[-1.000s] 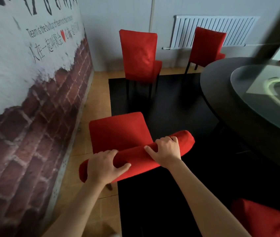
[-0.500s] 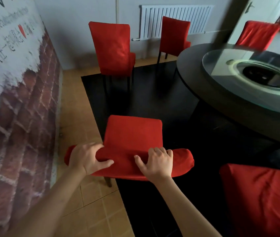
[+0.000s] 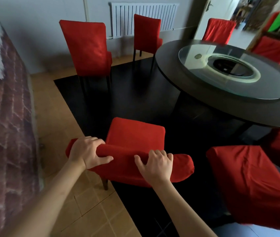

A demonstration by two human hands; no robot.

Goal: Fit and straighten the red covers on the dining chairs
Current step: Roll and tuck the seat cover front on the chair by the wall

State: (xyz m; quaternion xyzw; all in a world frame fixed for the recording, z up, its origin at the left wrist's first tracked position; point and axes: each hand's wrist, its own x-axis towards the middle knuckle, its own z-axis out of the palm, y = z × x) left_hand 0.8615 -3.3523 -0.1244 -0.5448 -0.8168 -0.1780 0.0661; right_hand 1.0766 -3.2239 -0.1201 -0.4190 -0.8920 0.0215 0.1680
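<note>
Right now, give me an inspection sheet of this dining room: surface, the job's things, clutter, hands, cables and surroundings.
Surface: round dark table with a glass turntable; nothing else seen on it.
Job's things: nearest chair wears its red cover, smooth on the seat. Two covered chairs stand by the far wall, two more behind the table, another at right with a wrinkled cover.
Clutter: nothing seen.
Hands: left hand grips the backrest top near its left end; right hand grips it further right.
Cables: nothing seen.
Surroundings: brick-print wall at left, white radiator, tan tiles, black floor panel.
</note>
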